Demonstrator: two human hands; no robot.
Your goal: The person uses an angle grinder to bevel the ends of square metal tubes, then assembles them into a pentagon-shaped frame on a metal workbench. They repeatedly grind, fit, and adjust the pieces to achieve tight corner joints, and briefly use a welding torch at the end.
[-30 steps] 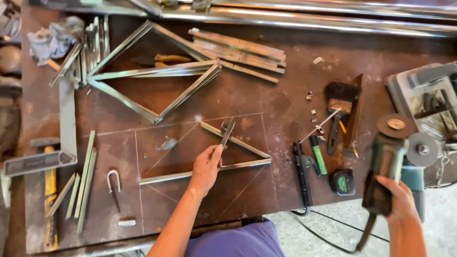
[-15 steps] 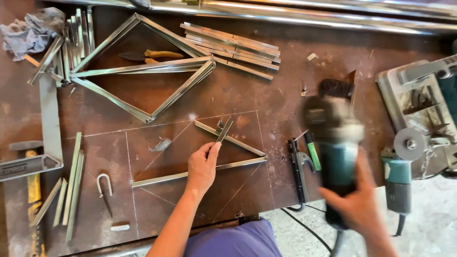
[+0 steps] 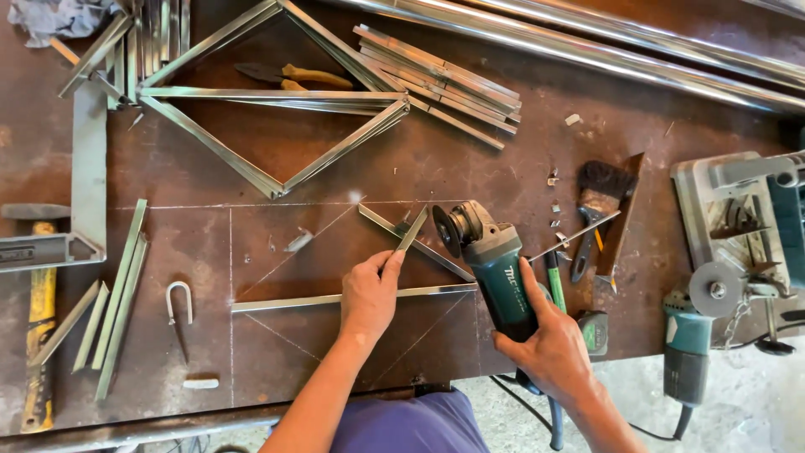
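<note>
My left hand (image 3: 370,291) pinches the lower end of a short metal strip (image 3: 409,231) that lies tilted across a diagonal metal bar (image 3: 379,222) on the rusty steel table (image 3: 277,159). A longer metal bar (image 3: 277,302) lies flat just below that hand, along chalk lines drawn on the table. My right hand (image 3: 545,335) grips the body of a teal angle grinder (image 3: 490,260). Its disc (image 3: 443,231) points left and sits a little to the right of the short strip, apart from it.
Welded triangular frames (image 3: 268,92) with pliers (image 3: 293,77) inside lie at the back, cut strips (image 3: 436,80) beside them. A brush (image 3: 597,201), a second grinder (image 3: 692,335) and a chop saw (image 3: 746,218) stand right. A hammer (image 3: 38,319) lies at the left edge.
My right hand has brought the grinder in from the right side down to the table, so its disc now sits beside the short strip. My left hand has stayed on the strip.
</note>
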